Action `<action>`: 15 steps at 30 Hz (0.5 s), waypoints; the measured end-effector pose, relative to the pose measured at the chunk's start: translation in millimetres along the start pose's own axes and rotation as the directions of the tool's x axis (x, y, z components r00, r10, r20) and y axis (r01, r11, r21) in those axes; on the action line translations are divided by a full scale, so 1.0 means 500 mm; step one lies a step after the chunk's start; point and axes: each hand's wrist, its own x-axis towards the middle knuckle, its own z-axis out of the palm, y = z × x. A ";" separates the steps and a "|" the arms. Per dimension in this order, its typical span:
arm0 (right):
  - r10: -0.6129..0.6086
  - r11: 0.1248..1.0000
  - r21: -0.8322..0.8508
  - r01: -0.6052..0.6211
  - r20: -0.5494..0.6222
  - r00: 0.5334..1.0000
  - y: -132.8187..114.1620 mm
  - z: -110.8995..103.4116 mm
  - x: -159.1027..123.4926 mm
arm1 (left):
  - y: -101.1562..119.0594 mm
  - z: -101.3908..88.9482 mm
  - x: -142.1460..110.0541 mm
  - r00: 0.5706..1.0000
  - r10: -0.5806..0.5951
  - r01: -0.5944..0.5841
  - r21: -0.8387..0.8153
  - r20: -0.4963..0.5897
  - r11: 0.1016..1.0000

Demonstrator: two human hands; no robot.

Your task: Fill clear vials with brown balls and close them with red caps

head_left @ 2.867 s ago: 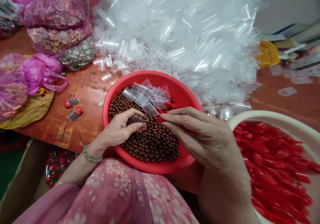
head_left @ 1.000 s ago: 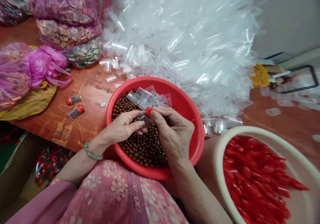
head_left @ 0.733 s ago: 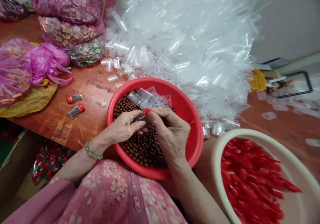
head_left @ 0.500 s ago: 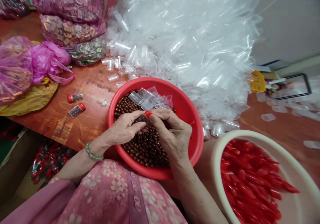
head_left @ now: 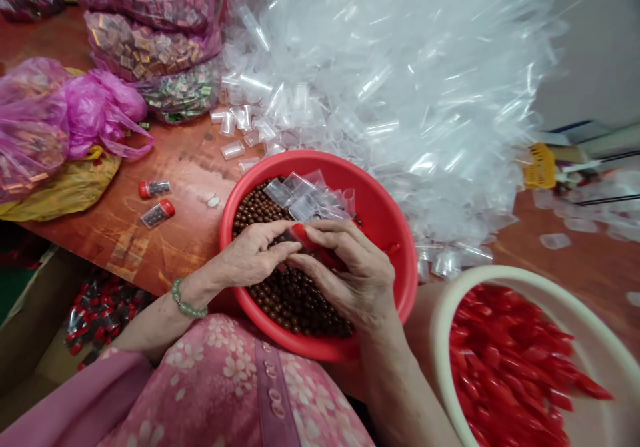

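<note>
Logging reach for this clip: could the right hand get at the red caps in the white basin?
Probably yes. The right hand is over the red bowl, right beside the white basin, and the red caps lie open on top. Only the bowl's rim lies between.

Beads [head_left: 295, 307] fill a basin [head_left: 400, 234] set before a heap of plastic tubes [head_left: 380, 100], left of a tub [head_left: 500, 275].
</note>
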 end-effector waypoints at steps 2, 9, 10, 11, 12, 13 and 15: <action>0.036 0.999 0.040 -0.037 0.036 0.999 -0.002 -0.007 0.002 | 0.001 0.001 0.001 0.997 -0.065 0.063 -0.064 -0.033 0.996; 0.513 0.763 0.456 -0.457 0.003 0.859 0.009 -0.021 -0.004 | 0.010 0.005 0.005 0.991 -0.129 0.112 -0.286 -0.041 0.952; 0.555 0.716 0.508 -0.479 0.001 0.832 0.010 -0.018 -0.006 | 0.011 0.005 0.006 0.989 -0.139 0.122 -0.285 -0.040 0.951; 0.579 0.696 0.530 -0.485 -0.015 0.815 0.011 -0.013 -0.006 | 0.011 0.005 0.007 0.988 -0.151 0.134 -0.285 -0.037 0.949; 0.583 0.712 0.515 -0.478 -0.055 0.810 0.011 -0.008 -0.007 | 0.010 0.004 0.008 0.986 -0.166 0.151 -0.288 -0.029 0.946; 0.565 0.762 0.454 -0.462 -0.117 0.817 0.010 -0.002 -0.007 | 0.010 0.004 0.010 0.983 -0.181 0.167 -0.293 -0.022 0.942; 0.435 0.896 0.199 -0.397 -0.213 0.875 0.007 0.008 -0.007 | 0.009 0.004 0.012 0.979 -0.202 0.188 -0.313 -0.015 0.931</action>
